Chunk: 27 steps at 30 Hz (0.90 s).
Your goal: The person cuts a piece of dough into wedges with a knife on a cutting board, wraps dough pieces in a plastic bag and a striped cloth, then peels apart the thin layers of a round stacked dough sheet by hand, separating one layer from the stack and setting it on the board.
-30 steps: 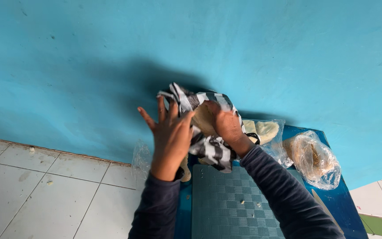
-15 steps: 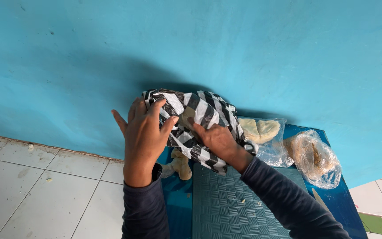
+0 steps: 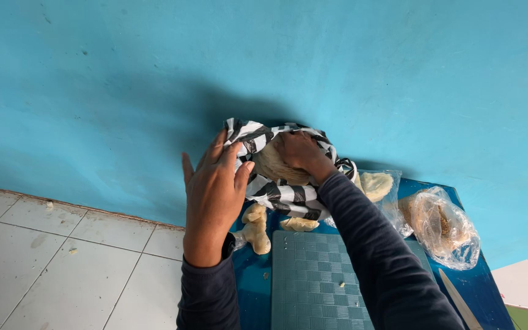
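Note:
A black-and-white striped plastic bag (image 3: 288, 195) rests on a blue table (image 3: 252, 275) against a turquoise wall. My left hand (image 3: 215, 189) presses the bag's left side, thumb on the plastic. My right hand (image 3: 300, 153) reaches into the bag's open top and grips a pale, round, fibrous thing (image 3: 276, 168) inside it. Two pale knobbly root pieces (image 3: 256, 227) lie just below the bag, one near my left wrist.
A grey-green gridded cutting mat (image 3: 316, 281) lies in front of the bag. Two clear plastic bags stand to the right, one with pale pieces (image 3: 377, 183), one with brownish contents (image 3: 444, 226). A knife blade (image 3: 459, 302) lies at the table's right edge. White floor tiles (image 3: 62, 256) are at left.
My left hand has slid from the top of the bag down to its left side. My right hand moved from the bag's lower front up into its opening, exposing the pale thing inside.

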### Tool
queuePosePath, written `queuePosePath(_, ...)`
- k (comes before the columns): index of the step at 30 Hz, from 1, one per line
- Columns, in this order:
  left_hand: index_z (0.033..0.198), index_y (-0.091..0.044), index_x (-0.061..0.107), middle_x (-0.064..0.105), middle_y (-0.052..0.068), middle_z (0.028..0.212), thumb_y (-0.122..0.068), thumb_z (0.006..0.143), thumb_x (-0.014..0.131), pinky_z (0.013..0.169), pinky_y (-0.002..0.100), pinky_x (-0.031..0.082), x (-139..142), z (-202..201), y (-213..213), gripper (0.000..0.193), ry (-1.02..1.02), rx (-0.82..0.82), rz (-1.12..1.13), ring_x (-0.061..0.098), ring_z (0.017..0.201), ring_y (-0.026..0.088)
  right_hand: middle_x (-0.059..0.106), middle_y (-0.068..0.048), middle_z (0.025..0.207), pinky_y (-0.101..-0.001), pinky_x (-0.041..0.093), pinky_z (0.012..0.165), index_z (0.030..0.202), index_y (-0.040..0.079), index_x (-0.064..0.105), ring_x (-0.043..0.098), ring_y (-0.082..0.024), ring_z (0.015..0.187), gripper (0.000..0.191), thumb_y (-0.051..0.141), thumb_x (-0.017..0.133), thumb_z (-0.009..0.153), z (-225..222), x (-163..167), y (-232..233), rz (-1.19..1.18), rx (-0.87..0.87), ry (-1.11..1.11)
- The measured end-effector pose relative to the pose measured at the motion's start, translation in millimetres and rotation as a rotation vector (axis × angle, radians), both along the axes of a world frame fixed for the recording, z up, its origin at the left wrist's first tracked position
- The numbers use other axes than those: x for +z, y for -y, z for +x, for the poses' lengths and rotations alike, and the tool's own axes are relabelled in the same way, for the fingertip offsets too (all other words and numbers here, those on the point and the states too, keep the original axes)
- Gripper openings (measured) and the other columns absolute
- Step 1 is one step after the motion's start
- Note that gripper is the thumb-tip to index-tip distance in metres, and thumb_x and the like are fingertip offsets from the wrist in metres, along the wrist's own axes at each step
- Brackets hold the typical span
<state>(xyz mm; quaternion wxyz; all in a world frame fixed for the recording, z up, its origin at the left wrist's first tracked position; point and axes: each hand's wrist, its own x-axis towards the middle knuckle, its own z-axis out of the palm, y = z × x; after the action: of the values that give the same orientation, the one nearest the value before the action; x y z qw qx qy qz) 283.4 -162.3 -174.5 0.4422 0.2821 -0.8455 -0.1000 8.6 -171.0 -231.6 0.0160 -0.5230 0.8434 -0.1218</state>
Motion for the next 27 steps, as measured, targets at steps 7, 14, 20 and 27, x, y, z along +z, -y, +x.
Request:
queuePosePath(7, 0.126, -0.005, 0.067, 0.059, 0.013, 0.147, -0.028, 0.097, 0.068, 0.109, 0.065, 0.039, 8.4, 3.5, -10.4, 0.037, 0.009, -0.080, 0.030, 0.072, 0.108, 0.031, 0.069, -0.008, 0.133, -0.0412, 0.051, 0.100, 0.132, 0.019, 0.068, 0.067, -0.027, 0.119, 0.061, 0.056, 0.070, 0.084, -9.2, 29.8, -11.3, -0.039, 0.022, 0.387)
queuePosePath(14, 0.128, -0.005, 0.066, 0.058, 0.014, 0.148, -0.029, 0.097, 0.067, 0.106, 0.065, 0.041, 13.3, 6.0, -12.1, 0.039, 0.018, -0.112, 0.036, 0.072, 0.110, 0.031, 0.069, -0.007, 0.132, -0.0407, 0.049, 0.102, 0.132, 0.020, 0.068, 0.064, -0.028, 0.120, 0.073, 0.058, 0.081, 0.071, -18.6, 48.2, -30.2, -0.107, 0.281, 0.305)
queuePosePath(20, 0.131, -0.006, 0.065, 0.058, 0.013, 0.148, -0.031, 0.097, 0.067, 0.106, 0.065, 0.042, 13.0, 6.8, -10.1, 0.042, 0.032, -0.110, 0.045, 0.071, 0.110, 0.031, 0.062, -0.009, 0.145, -0.0407, 0.045, 0.116, 0.145, 0.017, 0.060, 0.059, -0.028, 0.132, 0.059, 0.046, 0.070, 0.095, -47.2, 16.5, -20.7, -0.360, 0.434, 0.075)
queuePosePath(27, 0.131, -0.007, 0.066, 0.059, 0.013, 0.148, -0.033, 0.097, 0.066, 0.104, 0.065, 0.043, 10.3, 3.9, -8.9, 0.043, 0.025, -0.126, 0.059, 0.071, 0.111, 0.031, 0.064, -0.014, 0.132, -0.0414, 0.050, 0.102, 0.135, 0.008, 0.059, 0.062, -0.033, 0.119, 0.051, 0.028, 0.070, 0.089, -48.7, 1.2, -25.7, -0.328, 0.344, -0.084)
